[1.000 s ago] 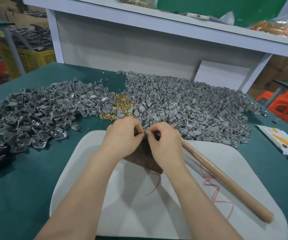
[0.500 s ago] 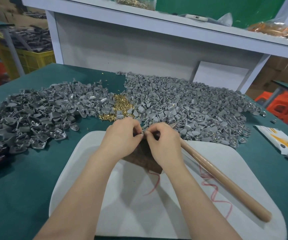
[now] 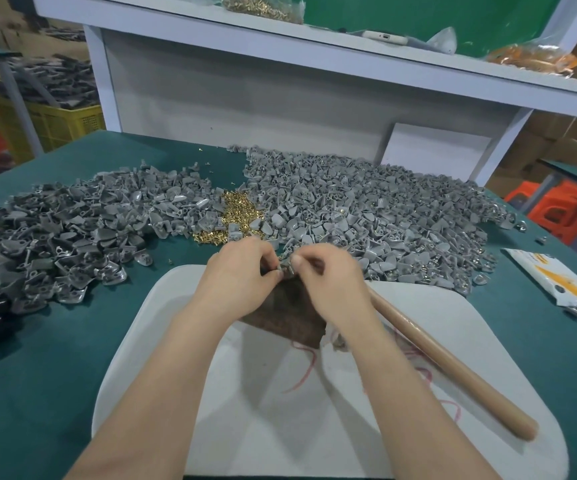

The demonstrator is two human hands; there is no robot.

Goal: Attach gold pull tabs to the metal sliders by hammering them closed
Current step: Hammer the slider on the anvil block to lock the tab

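The left hand [image 3: 242, 273] and right hand [image 3: 330, 277] meet fingertip to fingertip, both pinching one small metal slider [image 3: 285, 270] over the brown block [image 3: 290, 313] (a seated tab cannot be made out). The hammer [image 3: 453, 367] lies unheld on the white board [image 3: 436, 306]. Beyond, gold pull tabs [image 3: 235, 216] sit between large grey slider heaps [image 3: 366, 216] on the worktop [image 3: 37, 375]; hammering seems pending, much stock remaining.
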